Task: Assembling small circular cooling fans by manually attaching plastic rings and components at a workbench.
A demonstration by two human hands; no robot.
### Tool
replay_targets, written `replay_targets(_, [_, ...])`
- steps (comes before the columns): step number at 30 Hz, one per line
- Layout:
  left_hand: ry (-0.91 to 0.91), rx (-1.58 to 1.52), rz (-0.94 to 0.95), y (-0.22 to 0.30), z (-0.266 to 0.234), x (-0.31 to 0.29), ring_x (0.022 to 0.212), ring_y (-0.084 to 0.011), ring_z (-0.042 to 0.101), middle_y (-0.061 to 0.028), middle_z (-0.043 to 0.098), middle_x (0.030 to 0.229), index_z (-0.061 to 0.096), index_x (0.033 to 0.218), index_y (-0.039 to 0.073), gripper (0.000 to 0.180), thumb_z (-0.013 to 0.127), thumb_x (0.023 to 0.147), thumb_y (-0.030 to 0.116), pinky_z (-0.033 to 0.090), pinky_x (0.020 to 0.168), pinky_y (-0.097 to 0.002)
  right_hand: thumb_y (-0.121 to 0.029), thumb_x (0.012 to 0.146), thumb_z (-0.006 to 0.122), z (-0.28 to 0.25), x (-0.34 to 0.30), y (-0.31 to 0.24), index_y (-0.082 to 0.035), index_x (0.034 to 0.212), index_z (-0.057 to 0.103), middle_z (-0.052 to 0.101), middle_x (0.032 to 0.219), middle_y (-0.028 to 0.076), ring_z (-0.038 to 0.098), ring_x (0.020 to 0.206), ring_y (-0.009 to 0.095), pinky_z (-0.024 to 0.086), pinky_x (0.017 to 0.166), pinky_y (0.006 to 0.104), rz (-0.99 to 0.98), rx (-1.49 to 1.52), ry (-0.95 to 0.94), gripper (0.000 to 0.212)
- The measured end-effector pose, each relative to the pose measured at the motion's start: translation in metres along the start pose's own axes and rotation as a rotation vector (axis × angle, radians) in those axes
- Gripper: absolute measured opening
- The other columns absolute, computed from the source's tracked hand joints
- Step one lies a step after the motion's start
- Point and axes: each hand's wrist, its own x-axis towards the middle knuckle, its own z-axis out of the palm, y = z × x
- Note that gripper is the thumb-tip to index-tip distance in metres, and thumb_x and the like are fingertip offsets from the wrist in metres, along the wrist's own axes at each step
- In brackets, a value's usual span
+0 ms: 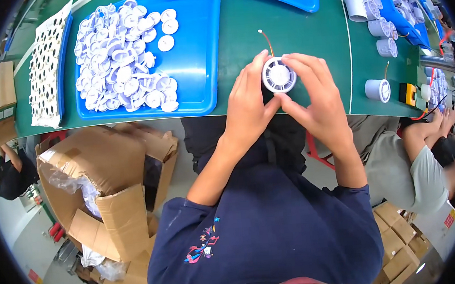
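Between both hands, over the green table (304,31) near its front edge, is a round white plastic housing (279,76) with a ring of dark slots around a pale centre disc. My left hand (247,102) grips its left side with fingers and thumb. On the other side my right hand (314,91) closes round it, the two thumbs meeting at the near rim. A thin reddish wire (267,40) with a small white plug runs from its far side onto the table. The underside of the housing is hidden.
Left of my hands, a blue tray (195,54) holds a heap of white round caps (122,65). Beyond it lies a white sheet with dark holes (50,64). Similar housings (378,90) stand at the right, near a seated co-worker (411,168). An open cardboard box (122,218) sits below left.
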Motion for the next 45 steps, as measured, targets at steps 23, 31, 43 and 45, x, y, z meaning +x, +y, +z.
replay_targets(23, [0.177,0.091,0.027,0.006,0.026,-0.009,0.117,-0.0450,0.068,-0.0253,0.064,0.136,0.048,0.152,-0.001,0.082,0.091,0.084,0.014,0.058,0.095,-0.0492,-0.004,0.079,0.085,0.017,-0.006,-0.006,0.005,0.134,0.064,0.061,0.128,0.019,0.065,0.106,0.036,0.055,0.092,0.0444,0.144,0.070,0.080,0.060])
replay_targets(31, [0.093,0.080,-0.023,0.018,0.025,0.002,0.113,-0.0431,0.071,-0.0232,0.068,0.129,0.054,0.146,0.001,0.067,0.085,0.089,0.018,0.059,0.091,-0.0474,-0.005,0.083,0.081,0.021,-0.015,-0.009,0.001,0.142,0.062,0.069,0.133,0.023,0.071,0.119,0.038,0.057,0.101,0.0432,0.344,0.264,0.115,0.062])
replay_targets(43, [-0.313,-0.203,0.109,0.061,0.144,0.040,0.106,-0.0493,0.068,-0.0253,0.065,0.122,0.054,0.138,-0.001,0.060,0.083,0.087,0.014,0.058,0.087,-0.0529,-0.008,0.085,0.083,-0.047,-0.078,0.039,0.001,0.136,0.065,0.073,0.111,0.021,0.074,0.097,0.036,0.058,0.083,0.0436,0.788,0.220,0.552,0.055])
replay_targets(45, [-0.305,-0.191,0.154,0.065,0.154,0.044,0.105,-0.0481,0.069,-0.0246,0.066,0.121,0.055,0.137,0.000,0.062,0.086,0.085,0.013,0.059,0.085,-0.0523,-0.009,0.089,0.082,-0.053,-0.083,0.041,0.003,0.139,0.063,0.072,0.117,0.023,0.074,0.102,0.035,0.058,0.089,0.0424,0.838,0.228,0.549,0.055])
